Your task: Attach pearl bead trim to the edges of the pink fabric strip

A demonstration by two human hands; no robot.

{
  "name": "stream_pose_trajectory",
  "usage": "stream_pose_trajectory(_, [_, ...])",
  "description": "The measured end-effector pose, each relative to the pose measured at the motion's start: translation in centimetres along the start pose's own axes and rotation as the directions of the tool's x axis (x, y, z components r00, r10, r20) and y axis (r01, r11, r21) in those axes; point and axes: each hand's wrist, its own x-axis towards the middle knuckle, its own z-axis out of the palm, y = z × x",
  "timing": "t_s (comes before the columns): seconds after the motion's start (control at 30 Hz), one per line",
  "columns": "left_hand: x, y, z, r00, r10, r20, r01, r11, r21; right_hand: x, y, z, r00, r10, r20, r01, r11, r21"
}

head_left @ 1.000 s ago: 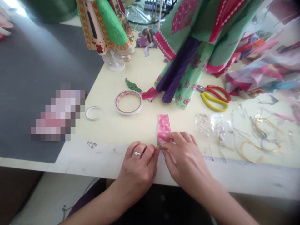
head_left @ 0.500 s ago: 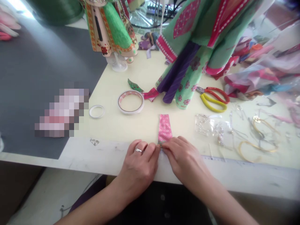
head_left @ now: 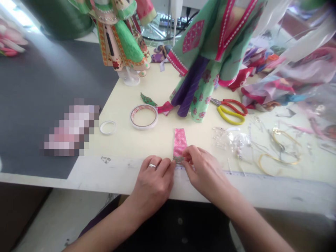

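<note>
A short patterned pink fabric strip (head_left: 180,141) lies flat at the front of the table, its far end free. A grey-green band (head_left: 179,160) crosses its near end. My left hand (head_left: 156,180) has curled fingers, a silver ring on one, and its fingertips grip the band's left end. On the other side, my right hand (head_left: 202,168) pinches the strip's near right corner between thumb and fingers. What exactly lies under the fingertips is partly hidden.
A tape roll (head_left: 144,117) and a thin white ring (head_left: 107,127) lie left of the strip. Behind stand dressed figures, one in a green robe (head_left: 210,45). To the right are scissors (head_left: 231,111), small bagged beads (head_left: 223,137) and a yellow cord (head_left: 267,168). A ruler (head_left: 252,174) lies along the front.
The view has shifted slightly. My right fingers have spread a little and moved up the strip's right edge, baring more of the grey-green band. My left hand stays at the band.
</note>
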Motion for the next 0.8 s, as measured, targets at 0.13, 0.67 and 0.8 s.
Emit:
stream_pose_trajectory(0.13, [0.0, 0.1, 0.0, 1.000, 0.004, -0.002, -0.004, 1.000, 0.008, 0.1, -0.1, 0.0, 1.000, 0.007, 0.029, -0.007, 1.000, -0.015])
stream_pose_trajectory(0.67, [-0.2, 0.1, 0.0, 1.000, -0.004, 0.008, 0.004, 1.000, 0.019, 1.2, -0.9, -0.6, 0.986, 0.004, 0.168, 0.029, 0.980, -0.195])
stream_pose_trajectory(0.8, [-0.2, 0.0, 0.0, 1.000, 0.004, -0.001, -0.004, 1.000, 0.026, 1.5, -1.1, -0.6, 0.983, -0.008, 0.181, 0.051, 0.971, -0.232])
